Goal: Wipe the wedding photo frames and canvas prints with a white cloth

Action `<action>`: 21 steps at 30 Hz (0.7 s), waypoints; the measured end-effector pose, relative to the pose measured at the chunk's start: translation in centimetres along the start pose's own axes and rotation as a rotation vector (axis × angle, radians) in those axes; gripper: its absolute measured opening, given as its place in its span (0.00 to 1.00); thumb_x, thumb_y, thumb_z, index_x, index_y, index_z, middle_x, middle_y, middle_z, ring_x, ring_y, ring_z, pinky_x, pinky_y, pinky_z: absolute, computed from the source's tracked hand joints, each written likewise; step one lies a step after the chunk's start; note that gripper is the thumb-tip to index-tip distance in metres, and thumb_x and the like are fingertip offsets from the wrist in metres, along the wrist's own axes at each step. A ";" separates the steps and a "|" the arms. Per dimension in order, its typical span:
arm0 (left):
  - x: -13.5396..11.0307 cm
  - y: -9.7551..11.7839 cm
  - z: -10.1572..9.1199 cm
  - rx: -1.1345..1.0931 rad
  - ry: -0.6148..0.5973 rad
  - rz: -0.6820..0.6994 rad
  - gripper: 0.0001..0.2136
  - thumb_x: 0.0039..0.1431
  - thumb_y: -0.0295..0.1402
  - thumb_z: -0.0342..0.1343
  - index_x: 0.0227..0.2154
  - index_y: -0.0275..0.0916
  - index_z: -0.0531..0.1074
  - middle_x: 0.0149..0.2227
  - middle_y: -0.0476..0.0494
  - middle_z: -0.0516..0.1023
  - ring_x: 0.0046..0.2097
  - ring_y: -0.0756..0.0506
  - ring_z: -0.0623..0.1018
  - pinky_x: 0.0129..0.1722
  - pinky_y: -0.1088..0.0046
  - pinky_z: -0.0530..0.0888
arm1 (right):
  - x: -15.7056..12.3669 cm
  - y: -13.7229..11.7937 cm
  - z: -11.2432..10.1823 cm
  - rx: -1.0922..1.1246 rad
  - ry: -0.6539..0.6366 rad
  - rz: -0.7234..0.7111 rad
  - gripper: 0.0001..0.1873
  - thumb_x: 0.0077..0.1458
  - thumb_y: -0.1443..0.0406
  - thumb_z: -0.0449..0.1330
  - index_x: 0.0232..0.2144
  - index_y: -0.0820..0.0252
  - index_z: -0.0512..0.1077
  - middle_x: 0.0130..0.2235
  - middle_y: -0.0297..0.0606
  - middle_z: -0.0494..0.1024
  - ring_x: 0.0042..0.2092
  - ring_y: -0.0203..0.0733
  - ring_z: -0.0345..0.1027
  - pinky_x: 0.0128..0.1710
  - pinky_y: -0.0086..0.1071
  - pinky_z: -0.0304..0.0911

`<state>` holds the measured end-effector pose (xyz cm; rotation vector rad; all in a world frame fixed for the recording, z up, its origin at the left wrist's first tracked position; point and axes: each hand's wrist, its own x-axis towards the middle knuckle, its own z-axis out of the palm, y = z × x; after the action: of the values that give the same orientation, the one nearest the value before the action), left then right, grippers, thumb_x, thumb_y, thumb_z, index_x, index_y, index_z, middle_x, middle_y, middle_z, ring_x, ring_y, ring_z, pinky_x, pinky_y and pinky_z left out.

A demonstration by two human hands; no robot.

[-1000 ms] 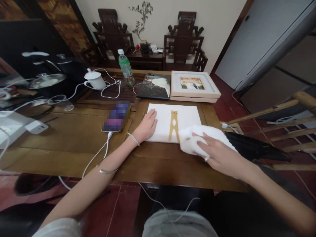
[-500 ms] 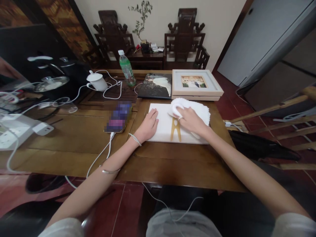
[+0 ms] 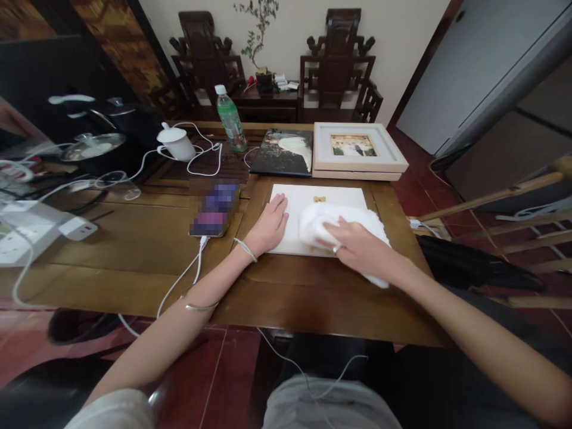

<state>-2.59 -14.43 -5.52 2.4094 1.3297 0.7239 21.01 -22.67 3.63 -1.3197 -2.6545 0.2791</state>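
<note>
A white rectangular panel (image 3: 292,196) with a gold-brown fitting (image 3: 320,199) lies flat on the wooden table. Across its left edge rests my left hand (image 3: 271,225), fingers stretched out and holding nothing. My right hand (image 3: 357,244) is closed on a white cloth (image 3: 317,220), which is bunched over the middle and right of the panel. The cloth is slightly smeared by motion and covers most of the fitting. One end of it hangs past the panel's near right corner onto the wood.
Behind the panel lie a dark photo panel (image 3: 279,158) and a pale framed photo (image 3: 395,155). A green-labelled bottle (image 3: 231,122), a white lidded cup (image 3: 177,144) and a phone (image 3: 217,208) on a white cable stand leftward. Further left are a power strip (image 3: 27,229) and pots.
My right hand has drawn the cloth nearer to me, from the panel's upper part to its lower part. The fitting's top now shows and its legs are covered. My left hand stays put.
</note>
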 end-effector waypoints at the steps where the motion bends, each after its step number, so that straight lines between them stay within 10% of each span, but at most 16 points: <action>1: 0.0 0.1 -0.1 0.003 -0.001 -0.003 0.24 0.69 0.34 0.39 0.63 0.28 0.58 0.68 0.27 0.56 0.71 0.36 0.54 0.69 0.51 0.55 | 1.3 0.8 -0.1 -0.009 0.017 0.021 0.19 0.50 0.75 0.48 0.42 0.59 0.68 0.43 0.46 0.79 0.43 0.51 0.72 0.43 0.41 0.65; 8: 0.1 -0.4 -0.3 -0.013 0.001 0.011 0.23 0.68 0.30 0.38 0.63 0.30 0.60 0.67 0.29 0.60 0.70 0.38 0.57 0.69 0.51 0.55 | 7.8 3.8 0.3 -0.065 0.124 0.098 0.16 0.53 0.74 0.47 0.41 0.62 0.69 0.39 0.50 0.77 0.40 0.52 0.70 0.40 0.39 0.61; 17: 0.1 -0.4 -0.2 -0.023 0.017 0.013 0.23 0.69 0.31 0.39 0.63 0.28 0.60 0.67 0.28 0.59 0.70 0.37 0.56 0.69 0.53 0.55 | -0.2 -3.2 1.4 0.009 -0.028 -0.063 0.25 0.50 0.75 0.49 0.51 0.65 0.68 0.56 0.57 0.72 0.61 0.57 0.62 0.62 0.57 0.51; 21: 0.0 -0.4 -0.1 -0.023 0.016 0.014 0.23 0.68 0.32 0.39 0.63 0.29 0.60 0.67 0.28 0.59 0.70 0.37 0.56 0.69 0.52 0.55 | -1.6 -5.0 0.7 0.057 -0.071 -0.081 0.23 0.48 0.76 0.49 0.47 0.61 0.69 0.48 0.50 0.77 0.52 0.53 0.69 0.55 0.53 0.59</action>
<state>-2.90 -14.21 -5.59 2.4023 1.3042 0.7599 17.96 -26.99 4.00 -1.2036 -2.7287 0.3953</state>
